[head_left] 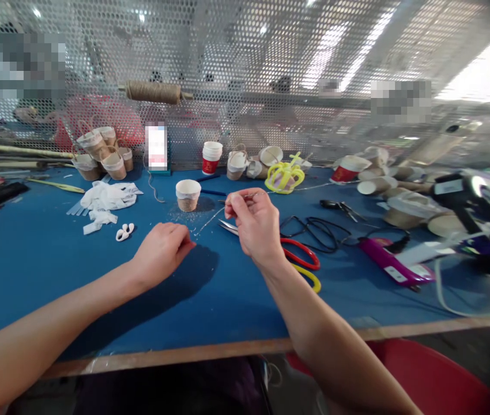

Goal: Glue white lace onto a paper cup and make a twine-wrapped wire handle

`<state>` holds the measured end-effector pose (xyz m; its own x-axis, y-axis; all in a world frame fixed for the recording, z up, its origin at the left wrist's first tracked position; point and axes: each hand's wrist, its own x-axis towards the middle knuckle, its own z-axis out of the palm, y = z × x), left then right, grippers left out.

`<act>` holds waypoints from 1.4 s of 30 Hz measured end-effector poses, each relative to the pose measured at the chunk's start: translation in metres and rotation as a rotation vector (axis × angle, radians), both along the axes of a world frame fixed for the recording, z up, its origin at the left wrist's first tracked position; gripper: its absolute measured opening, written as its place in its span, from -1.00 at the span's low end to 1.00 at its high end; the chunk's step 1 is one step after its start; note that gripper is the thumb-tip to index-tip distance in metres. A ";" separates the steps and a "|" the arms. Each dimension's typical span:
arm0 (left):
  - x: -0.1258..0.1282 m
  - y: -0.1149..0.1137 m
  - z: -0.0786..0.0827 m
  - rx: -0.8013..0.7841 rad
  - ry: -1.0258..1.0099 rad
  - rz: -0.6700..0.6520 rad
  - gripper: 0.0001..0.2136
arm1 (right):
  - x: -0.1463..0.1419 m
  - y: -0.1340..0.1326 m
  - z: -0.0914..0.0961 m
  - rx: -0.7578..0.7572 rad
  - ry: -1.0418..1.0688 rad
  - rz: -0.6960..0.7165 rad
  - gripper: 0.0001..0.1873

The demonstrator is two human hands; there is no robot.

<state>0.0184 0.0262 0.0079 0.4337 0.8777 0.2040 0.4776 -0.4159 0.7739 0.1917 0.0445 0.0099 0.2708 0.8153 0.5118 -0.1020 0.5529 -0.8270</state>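
Note:
My right hand (pixel 256 227) is closed in a pinch on a thin pale string (pixel 209 221), held above the table. The string slants down left from the fingers toward my left hand (pixel 162 253). That hand is closed too, knuckles up, and its fingertips are turned away, so what they hold is hidden. Just beyond both hands stands a small cup (pixel 188 196), white at the rim and wrapped in brown twine below. Under my right hand and wrist lie scissors (pixel 301 253) with red and yellow handles, their blades partly covered.
White gloves (pixel 109 197) and small white rolls (pixel 124 231) lie at left. Finished-looking twine cups (pixel 102 151), red paper cups (pixel 212 158) and a yellow woven basket (pixel 285 176) line the back. Black cord (pixel 314 233) and a purple glue gun-like tool (pixel 394 262) lie at right.

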 end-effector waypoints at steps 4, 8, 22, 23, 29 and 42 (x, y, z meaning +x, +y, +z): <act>-0.002 0.002 -0.002 -0.161 -0.120 -0.022 -0.83 | 0.002 0.002 0.000 0.030 0.005 -0.028 -0.92; -0.007 0.005 -0.007 -0.723 -0.580 -0.244 -0.75 | 0.004 0.004 0.005 0.047 0.095 -0.034 -0.90; -0.008 0.004 -0.012 0.357 0.004 0.108 -0.85 | 0.004 0.005 0.003 0.022 0.064 -0.063 -0.89; -0.008 0.005 -0.010 0.242 -0.042 0.061 -0.86 | 0.004 0.005 0.003 0.019 0.067 -0.060 -0.89; -0.017 0.017 -0.005 -0.745 -0.646 -0.352 -0.67 | 0.003 0.003 0.007 0.003 0.113 0.010 -0.85; -0.006 0.002 -0.002 -0.663 -0.569 -0.444 -0.69 | 0.001 0.000 0.008 -0.032 0.099 0.037 -0.84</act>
